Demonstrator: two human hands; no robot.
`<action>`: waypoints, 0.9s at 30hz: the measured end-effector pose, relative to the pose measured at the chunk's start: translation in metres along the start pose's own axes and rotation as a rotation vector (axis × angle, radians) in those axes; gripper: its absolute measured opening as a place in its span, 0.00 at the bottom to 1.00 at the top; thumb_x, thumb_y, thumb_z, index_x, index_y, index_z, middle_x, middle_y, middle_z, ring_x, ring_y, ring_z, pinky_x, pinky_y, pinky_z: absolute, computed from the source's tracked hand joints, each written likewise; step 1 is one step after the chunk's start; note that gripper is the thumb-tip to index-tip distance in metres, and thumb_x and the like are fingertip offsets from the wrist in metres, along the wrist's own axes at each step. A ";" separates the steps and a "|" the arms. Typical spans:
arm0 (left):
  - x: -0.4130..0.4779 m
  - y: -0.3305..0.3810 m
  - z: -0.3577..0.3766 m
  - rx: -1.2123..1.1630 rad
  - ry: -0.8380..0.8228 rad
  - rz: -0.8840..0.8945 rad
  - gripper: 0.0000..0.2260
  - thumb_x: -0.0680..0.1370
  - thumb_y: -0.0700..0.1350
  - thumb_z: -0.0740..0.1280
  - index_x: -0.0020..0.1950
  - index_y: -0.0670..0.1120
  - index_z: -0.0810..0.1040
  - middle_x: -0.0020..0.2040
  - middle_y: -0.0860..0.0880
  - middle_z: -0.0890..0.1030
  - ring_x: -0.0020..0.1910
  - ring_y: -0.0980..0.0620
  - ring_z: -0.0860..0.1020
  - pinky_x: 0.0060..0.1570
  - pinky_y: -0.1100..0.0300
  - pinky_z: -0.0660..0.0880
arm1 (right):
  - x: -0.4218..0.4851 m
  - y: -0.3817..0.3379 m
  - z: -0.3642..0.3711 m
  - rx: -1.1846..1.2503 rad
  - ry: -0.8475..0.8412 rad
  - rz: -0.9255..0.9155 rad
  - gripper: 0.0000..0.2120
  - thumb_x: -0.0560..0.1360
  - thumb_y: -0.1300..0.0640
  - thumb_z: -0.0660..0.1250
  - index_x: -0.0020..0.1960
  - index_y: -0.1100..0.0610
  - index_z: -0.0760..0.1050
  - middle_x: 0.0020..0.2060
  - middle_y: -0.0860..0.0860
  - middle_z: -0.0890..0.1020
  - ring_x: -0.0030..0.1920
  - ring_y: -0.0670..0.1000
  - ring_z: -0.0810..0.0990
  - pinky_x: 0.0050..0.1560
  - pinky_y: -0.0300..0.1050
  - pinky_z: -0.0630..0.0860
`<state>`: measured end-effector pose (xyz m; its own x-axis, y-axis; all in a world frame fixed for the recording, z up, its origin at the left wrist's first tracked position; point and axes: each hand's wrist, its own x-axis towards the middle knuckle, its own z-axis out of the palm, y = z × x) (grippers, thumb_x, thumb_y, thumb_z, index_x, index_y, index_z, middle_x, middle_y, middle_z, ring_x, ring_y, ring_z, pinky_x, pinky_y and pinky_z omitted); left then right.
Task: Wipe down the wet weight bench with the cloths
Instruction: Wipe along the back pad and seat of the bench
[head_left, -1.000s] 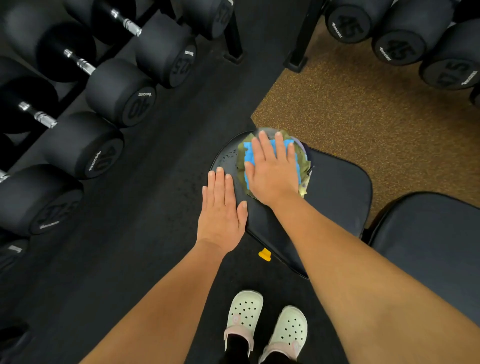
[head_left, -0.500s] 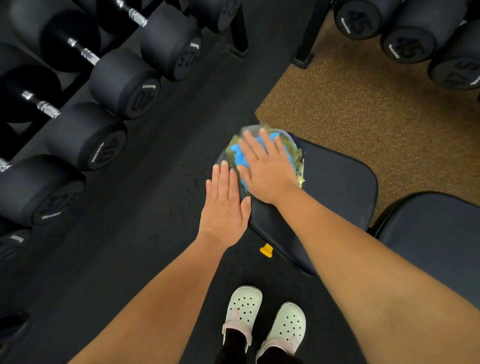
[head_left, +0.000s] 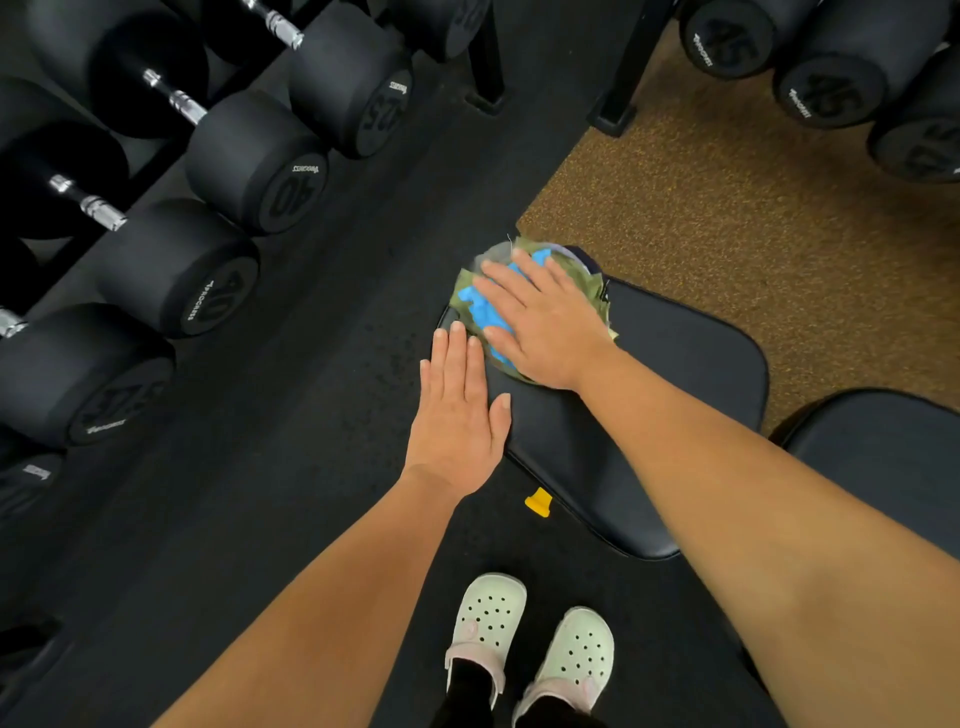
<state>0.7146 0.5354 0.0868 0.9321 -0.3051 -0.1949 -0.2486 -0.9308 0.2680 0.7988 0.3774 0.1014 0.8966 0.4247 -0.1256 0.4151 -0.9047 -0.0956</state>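
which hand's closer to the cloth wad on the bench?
Right. The right hand presses flat on the cloths; the left hand lies flat on the bench pad beside them.

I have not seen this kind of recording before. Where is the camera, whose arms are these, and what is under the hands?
There is no robot: the camera sits on a person's head, looking down at their bare arms. The right hand presses flat, fingers straight, on a bundle of blue and olive-green cloths at the end of a black padded weight bench. The left hand lies flat at the pad's edge, holding nothing. Black dumbbells are lined up at the left.
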 end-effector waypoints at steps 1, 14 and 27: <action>0.000 0.000 0.000 0.002 -0.003 -0.002 0.30 0.80 0.56 0.38 0.77 0.38 0.43 0.79 0.40 0.40 0.77 0.42 0.36 0.76 0.46 0.43 | -0.007 0.009 0.002 -0.004 0.013 0.003 0.30 0.79 0.41 0.46 0.75 0.55 0.62 0.75 0.51 0.64 0.75 0.59 0.60 0.73 0.60 0.57; 0.000 0.000 0.000 -0.001 0.022 0.002 0.30 0.82 0.55 0.41 0.78 0.38 0.46 0.79 0.40 0.43 0.78 0.43 0.39 0.75 0.48 0.42 | -0.012 0.032 0.007 -0.051 0.080 0.068 0.25 0.79 0.40 0.51 0.71 0.46 0.68 0.71 0.51 0.70 0.66 0.62 0.70 0.62 0.59 0.68; 0.000 0.001 0.003 -0.030 0.047 0.009 0.30 0.82 0.55 0.42 0.78 0.36 0.50 0.79 0.39 0.47 0.78 0.41 0.42 0.75 0.44 0.47 | 0.010 0.025 -0.003 -0.028 0.005 0.366 0.26 0.80 0.40 0.48 0.73 0.52 0.64 0.63 0.56 0.73 0.54 0.63 0.72 0.52 0.57 0.68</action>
<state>0.7140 0.5339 0.0844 0.9413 -0.3033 -0.1483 -0.2499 -0.9213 0.2978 0.8185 0.3594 0.1003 0.9874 0.0721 -0.1412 0.0703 -0.9974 -0.0179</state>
